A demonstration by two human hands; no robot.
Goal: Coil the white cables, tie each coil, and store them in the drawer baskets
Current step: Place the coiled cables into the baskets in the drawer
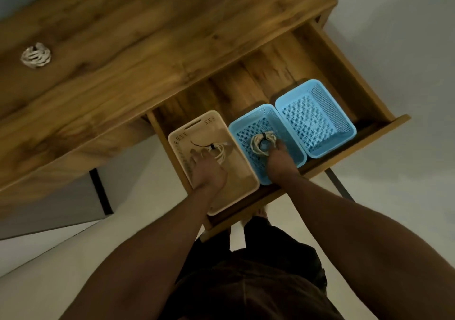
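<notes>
Wooden desk (152,56) with one tied cable coil (36,55); open drawer (344,73) with three baskets (317,118).

Counted three coiled white cables: one in the beige basket (248,169), one in the middle blue basket (236,132), one on the desk (147,56). Three baskets total: one beige, two blue, second blue basket (344,113). One open drawer (344,73). Two hands.

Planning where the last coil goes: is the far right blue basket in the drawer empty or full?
Empty. The right blue basket shows only its bare mesh floor, with no cable coil in it.
</notes>
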